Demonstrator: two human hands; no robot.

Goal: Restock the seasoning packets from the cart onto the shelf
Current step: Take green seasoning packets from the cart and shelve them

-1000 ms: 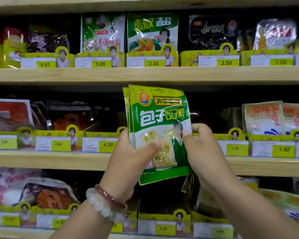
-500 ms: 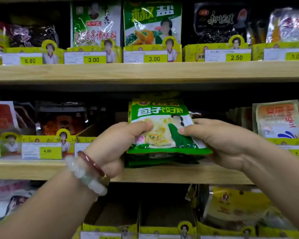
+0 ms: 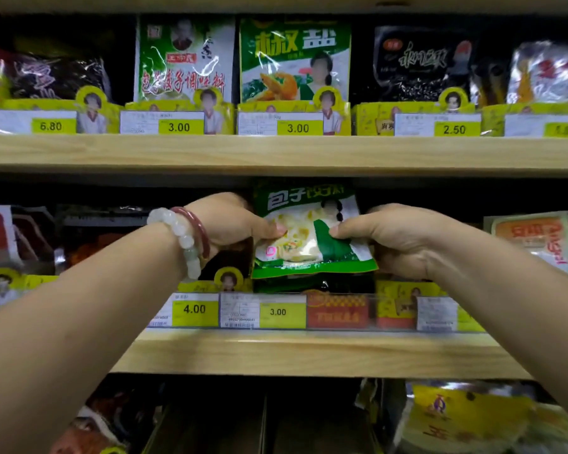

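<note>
Holding green seasoning packets [image 3: 312,237] at the middle shelf [image 3: 308,352], just above its front edge and the 3.00 price tag [image 3: 277,311], inside the slot but not let go. Cart not in view, so remaining stock unknown; I judge this batch nearly placed. Left hand [image 3: 230,221] grip: thumb pinching the packet's left edge. Right hand [image 3: 393,237] grip: thumb on the front, fingers curled behind the right edge. Both tight.
</note>
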